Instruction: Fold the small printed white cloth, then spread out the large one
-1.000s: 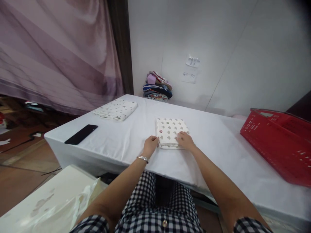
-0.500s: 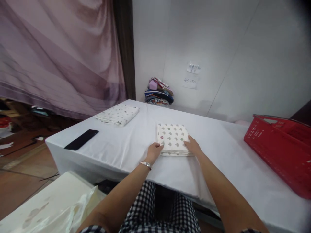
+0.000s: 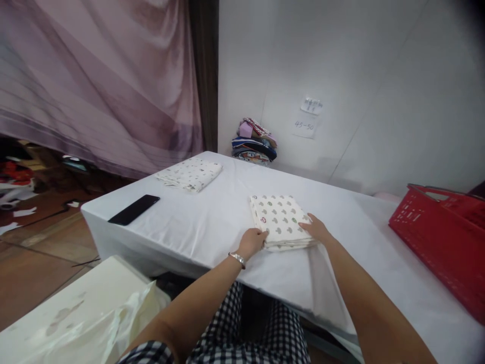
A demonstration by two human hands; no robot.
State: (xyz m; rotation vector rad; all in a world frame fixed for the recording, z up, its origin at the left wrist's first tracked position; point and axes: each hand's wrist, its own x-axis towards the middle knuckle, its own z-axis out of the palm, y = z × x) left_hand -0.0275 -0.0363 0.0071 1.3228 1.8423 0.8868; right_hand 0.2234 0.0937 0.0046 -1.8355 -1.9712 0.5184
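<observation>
A folded white cloth with a small grey and red print (image 3: 279, 219) lies on the white table (image 3: 212, 222) in front of me. My left hand (image 3: 253, 240), with a metal bracelet at the wrist, grips the cloth's near left corner. My right hand (image 3: 317, 230) holds the cloth's near right edge, fingers on top. Both hands are at the front of the cloth, which rests flat on the table.
A second folded printed cloth (image 3: 190, 173) lies at the far left of the table, a black phone (image 3: 134, 209) near the left edge. A stack of coloured clothes (image 3: 255, 142) sits against the wall. A red plastic basket (image 3: 445, 237) stands at the right.
My right hand slid from the top of the cloth to its near right edge. The left hand stayed at the near left corner. The camera view shifted slightly left.
</observation>
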